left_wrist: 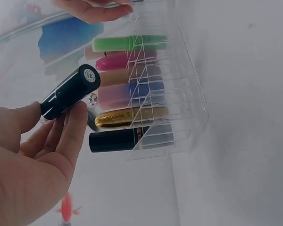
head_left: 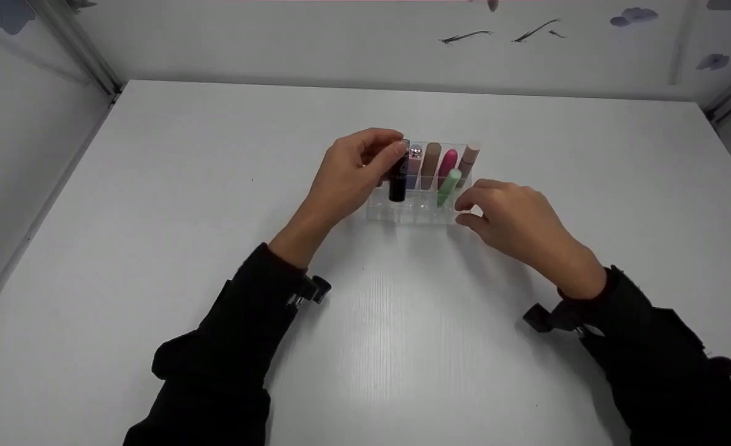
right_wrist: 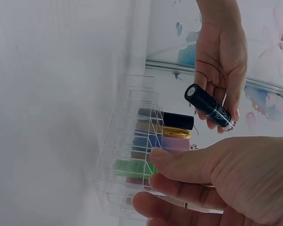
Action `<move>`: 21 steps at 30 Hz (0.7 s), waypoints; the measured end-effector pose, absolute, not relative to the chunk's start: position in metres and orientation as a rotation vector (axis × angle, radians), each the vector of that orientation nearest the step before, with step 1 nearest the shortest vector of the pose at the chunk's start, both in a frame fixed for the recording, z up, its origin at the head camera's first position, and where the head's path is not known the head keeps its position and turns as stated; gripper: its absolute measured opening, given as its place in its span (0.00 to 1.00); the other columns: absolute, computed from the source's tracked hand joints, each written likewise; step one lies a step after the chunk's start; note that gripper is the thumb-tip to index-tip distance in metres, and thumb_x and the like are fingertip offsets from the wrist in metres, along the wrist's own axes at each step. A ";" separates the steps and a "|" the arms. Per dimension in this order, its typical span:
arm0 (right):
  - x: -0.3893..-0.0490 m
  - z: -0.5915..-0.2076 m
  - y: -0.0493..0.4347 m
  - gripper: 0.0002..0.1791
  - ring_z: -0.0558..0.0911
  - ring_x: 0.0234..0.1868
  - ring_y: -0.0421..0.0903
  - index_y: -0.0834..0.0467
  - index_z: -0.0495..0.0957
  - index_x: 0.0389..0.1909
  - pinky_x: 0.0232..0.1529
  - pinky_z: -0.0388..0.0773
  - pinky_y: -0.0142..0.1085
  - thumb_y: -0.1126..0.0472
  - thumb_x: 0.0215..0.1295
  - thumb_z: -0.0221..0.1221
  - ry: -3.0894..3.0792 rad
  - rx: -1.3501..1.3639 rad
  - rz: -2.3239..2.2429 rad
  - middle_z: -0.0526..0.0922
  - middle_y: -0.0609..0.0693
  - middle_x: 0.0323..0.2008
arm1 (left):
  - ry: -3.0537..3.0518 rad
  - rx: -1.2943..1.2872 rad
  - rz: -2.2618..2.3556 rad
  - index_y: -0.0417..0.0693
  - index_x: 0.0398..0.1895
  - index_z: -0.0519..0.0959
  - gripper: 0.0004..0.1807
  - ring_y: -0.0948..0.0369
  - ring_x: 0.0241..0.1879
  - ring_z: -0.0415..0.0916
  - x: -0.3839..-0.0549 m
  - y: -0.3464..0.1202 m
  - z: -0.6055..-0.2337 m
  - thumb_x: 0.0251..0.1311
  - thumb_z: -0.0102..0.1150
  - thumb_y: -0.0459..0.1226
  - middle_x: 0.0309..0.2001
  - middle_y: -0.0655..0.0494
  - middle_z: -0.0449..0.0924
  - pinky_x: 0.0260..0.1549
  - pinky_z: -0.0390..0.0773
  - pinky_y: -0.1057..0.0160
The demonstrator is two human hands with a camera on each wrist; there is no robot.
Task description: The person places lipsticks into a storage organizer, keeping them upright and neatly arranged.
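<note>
My left hand (head_left: 347, 173) pinches a black lipstick tube (left_wrist: 70, 92) by its top end, with a round label on the tube's bottom. It hovers over the left part of a clear plastic cosmetics organizer (head_left: 412, 217). At the organizer's right end is my right hand (head_left: 517, 220), thumb and fingers bent loosely with nothing visible between them; whether the fingertips touch the plastic I cannot tell. A green tube (head_left: 449, 186) leans in a front compartment. Behind it stand a magenta tube (head_left: 448, 162), a brown tube (head_left: 431, 164) and a beige-capped tube (head_left: 469, 160).
Also in the organizer are a pink-and-blue tube (left_wrist: 115, 96), a gold tube (left_wrist: 114, 117) and another black tube (left_wrist: 113, 140). The white table (head_left: 365, 347) extends around it. Flower-patterned panels (head_left: 341, 43) enclose the back and sides.
</note>
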State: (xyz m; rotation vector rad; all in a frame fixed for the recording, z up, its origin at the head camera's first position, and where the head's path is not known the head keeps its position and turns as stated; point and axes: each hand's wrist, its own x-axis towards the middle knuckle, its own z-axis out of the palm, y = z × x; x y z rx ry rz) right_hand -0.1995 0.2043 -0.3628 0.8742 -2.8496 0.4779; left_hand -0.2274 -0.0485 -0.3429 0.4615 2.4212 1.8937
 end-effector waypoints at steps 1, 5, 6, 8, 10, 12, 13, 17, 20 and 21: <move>-0.200 -0.364 0.204 0.07 0.83 0.29 0.49 0.61 0.87 0.39 0.28 0.78 0.44 0.68 0.60 0.71 -2.850 0.867 0.474 0.87 0.53 0.36 | 2.445 0.468 1.881 0.43 0.59 0.81 0.18 0.61 0.42 0.80 -0.228 -0.048 -0.343 0.73 0.59 0.42 0.46 0.56 0.84 0.44 0.82 0.65; -0.201 -0.365 0.204 0.07 0.83 0.30 0.50 0.61 0.87 0.39 0.29 0.78 0.45 0.69 0.60 0.71 -2.850 0.837 0.482 0.87 0.54 0.37 | 2.529 0.498 1.834 0.44 0.58 0.82 0.17 0.62 0.42 0.79 -0.230 -0.048 -0.345 0.72 0.61 0.42 0.45 0.58 0.85 0.41 0.80 0.64; -0.201 -0.365 0.204 0.07 0.83 0.30 0.50 0.61 0.87 0.39 0.29 0.78 0.45 0.69 0.60 0.71 -2.849 0.830 0.480 0.87 0.54 0.37 | 2.557 0.505 1.814 0.44 0.57 0.82 0.17 0.63 0.42 0.78 -0.230 -0.048 -0.346 0.72 0.61 0.42 0.45 0.58 0.85 0.41 0.79 0.65; -0.202 -0.366 0.203 0.07 0.83 0.31 0.51 0.61 0.87 0.40 0.29 0.79 0.46 0.69 0.60 0.71 -2.848 0.817 0.462 0.87 0.54 0.37 | 2.597 0.511 1.791 0.44 0.57 0.82 0.16 0.64 0.43 0.78 -0.230 -0.048 -0.348 0.71 0.62 0.41 0.46 0.58 0.84 0.42 0.78 0.66; -0.202 -0.367 0.203 0.08 0.84 0.32 0.52 0.62 0.87 0.40 0.29 0.79 0.47 0.69 0.59 0.71 -2.847 0.808 0.435 0.87 0.55 0.38 | 2.630 0.525 1.776 0.44 0.57 0.82 0.16 0.64 0.45 0.77 -0.230 -0.048 -0.351 0.70 0.63 0.40 0.47 0.57 0.84 0.45 0.78 0.68; -0.202 -0.368 0.203 0.09 0.85 0.34 0.53 0.62 0.87 0.41 0.30 0.80 0.48 0.69 0.59 0.71 -2.842 0.805 0.412 0.87 0.55 0.39 | 2.645 0.545 1.774 0.43 0.57 0.81 0.17 0.64 0.46 0.77 -0.229 -0.047 -0.352 0.70 0.63 0.40 0.48 0.56 0.84 0.48 0.78 0.69; -0.203 -0.369 0.203 0.09 0.85 0.35 0.54 0.62 0.87 0.41 0.31 0.80 0.49 0.69 0.59 0.71 -2.840 0.806 0.406 0.87 0.55 0.39 | 2.645 0.557 1.782 0.43 0.57 0.81 0.17 0.64 0.46 0.77 -0.228 -0.047 -0.353 0.70 0.63 0.39 0.48 0.56 0.83 0.49 0.78 0.68; -0.205 -0.371 0.201 0.08 0.87 0.37 0.54 0.62 0.88 0.40 0.32 0.81 0.50 0.71 0.59 0.70 -2.826 0.832 0.408 0.88 0.56 0.40 | 2.630 0.598 1.833 0.42 0.57 0.81 0.16 0.63 0.46 0.76 -0.228 -0.047 -0.357 0.69 0.64 0.38 0.48 0.55 0.83 0.49 0.78 0.68; -0.206 -0.372 0.201 0.07 0.87 0.37 0.54 0.62 0.88 0.38 0.33 0.81 0.49 0.72 0.59 0.70 -2.816 0.859 0.426 0.88 0.56 0.39 | 2.628 0.608 1.856 0.42 0.56 0.81 0.16 0.62 0.45 0.76 -0.228 -0.047 -0.360 0.68 0.65 0.37 0.47 0.55 0.82 0.48 0.79 0.68; -0.206 -0.373 0.201 0.07 0.87 0.37 0.54 0.62 0.88 0.38 0.33 0.81 0.49 0.72 0.59 0.70 -2.813 0.865 0.430 0.88 0.56 0.38 | 2.629 0.607 1.858 0.42 0.56 0.81 0.16 0.62 0.45 0.76 -0.227 -0.047 -0.361 0.68 0.66 0.37 0.47 0.55 0.82 0.48 0.79 0.68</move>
